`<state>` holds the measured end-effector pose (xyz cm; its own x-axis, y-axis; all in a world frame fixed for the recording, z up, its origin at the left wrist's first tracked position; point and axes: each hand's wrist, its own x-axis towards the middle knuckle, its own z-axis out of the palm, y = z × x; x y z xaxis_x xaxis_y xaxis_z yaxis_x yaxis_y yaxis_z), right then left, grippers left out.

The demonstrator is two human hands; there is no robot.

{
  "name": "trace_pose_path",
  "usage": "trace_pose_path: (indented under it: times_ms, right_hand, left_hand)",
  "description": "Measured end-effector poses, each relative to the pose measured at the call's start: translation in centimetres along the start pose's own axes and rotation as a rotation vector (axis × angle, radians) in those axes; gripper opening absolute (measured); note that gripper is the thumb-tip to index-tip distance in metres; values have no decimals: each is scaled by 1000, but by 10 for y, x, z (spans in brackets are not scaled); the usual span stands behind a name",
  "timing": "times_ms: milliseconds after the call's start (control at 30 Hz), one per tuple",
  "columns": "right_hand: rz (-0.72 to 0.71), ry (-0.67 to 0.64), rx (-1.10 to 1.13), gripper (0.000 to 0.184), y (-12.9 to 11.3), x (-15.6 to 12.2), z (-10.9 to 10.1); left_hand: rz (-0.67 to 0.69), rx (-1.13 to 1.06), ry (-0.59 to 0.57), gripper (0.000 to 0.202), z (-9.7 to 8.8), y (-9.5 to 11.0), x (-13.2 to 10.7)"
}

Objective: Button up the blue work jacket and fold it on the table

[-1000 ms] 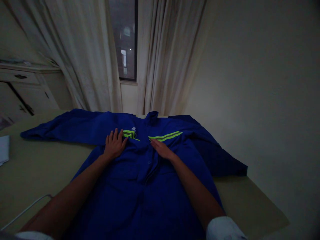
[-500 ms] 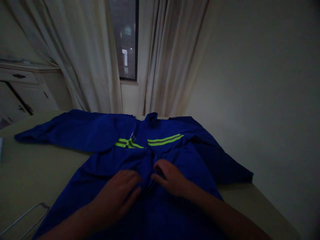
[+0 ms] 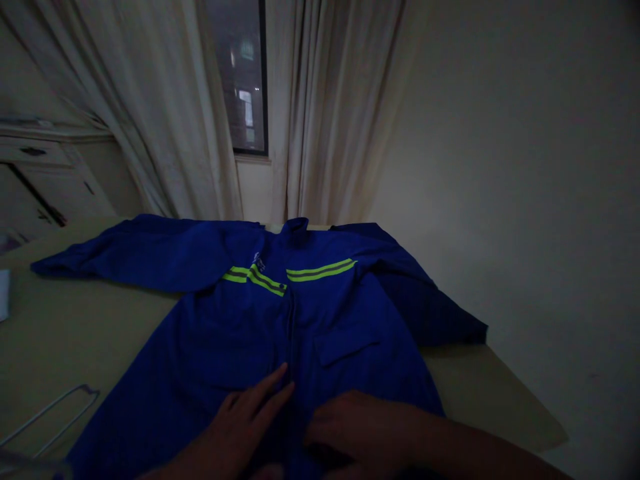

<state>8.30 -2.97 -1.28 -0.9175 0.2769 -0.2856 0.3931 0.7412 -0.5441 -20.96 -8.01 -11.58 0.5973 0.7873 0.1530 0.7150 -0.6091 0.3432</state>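
Blue work jacket (image 3: 250, 320) lies spread on table (image 3: 65, 333), soft, light, limp cloth, best taken at front placket (image 3: 291, 327); L hand (image 3: 245, 420) and R hand (image 3: 363, 423) rest on it, fingers open, no grip.

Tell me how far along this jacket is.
Done: the blue work jacket lies flat, its front placket closed and reflective stripes smooth. In hand: the left hand and right hand press the lower front. Left: the sleeves lie spread out, unfolded.
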Motion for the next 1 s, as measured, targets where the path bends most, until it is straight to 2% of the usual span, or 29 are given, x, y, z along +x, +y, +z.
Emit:
trace_pose_path:
  times_ms: [33,100,133,200,333,433,500,567,600,667,733,800,867,1000]
  right_hand:
    - [-20,-13,13,32,4,1,-7]
    - [-29,38,7,39,16,7,-24]
    - [-13,103,0,41,26,10,-35]
    - [47,275,-26,42,52,21,-62]
    - [195,608,0,31,128,58,-129]
    - [390,778,43,30,186,93,-171]
    - [516,826,-11,44,220,113,-184]
    - [612,803,-73,67,248,127,-185]
    - [650,760,-92,76,259,131,-183]
    - [710,645,-118,83,276,134,-179]
    - [754,538,-156,85,285,134,-181]
    - [786,470,-204,94,290,137,-193]
    - [805,464,-238,98,294,145,-209]
    - [759,599,-269,78,313,167,-231]
  left_hand:
    - [-43,-50,-30,80,-22,1,10]
    - [-95,-131,26,62,-61,-3,40]
    - [-106,-162,71,56,-76,-8,58]
    - [-132,-212,195,50,-91,-26,99]
    - [-280,-282,420,46,-92,-85,194]
    - [-421,-279,522,45,-91,-131,262]
    - [-481,-219,534,47,-93,-158,300]
    - [-507,-110,502,51,-94,-184,326]
    - [-503,-45,475,53,-95,-198,334]
    - [-495,85,401,56,-94,-226,341]
    - [-527,187,288,59,-92,-253,337]
    - [-608,261,184,66,-93,-273,330]
    - [-652,324,129,66,-96,-284,324]
    - [-564,413,139,46,-113,-285,327]
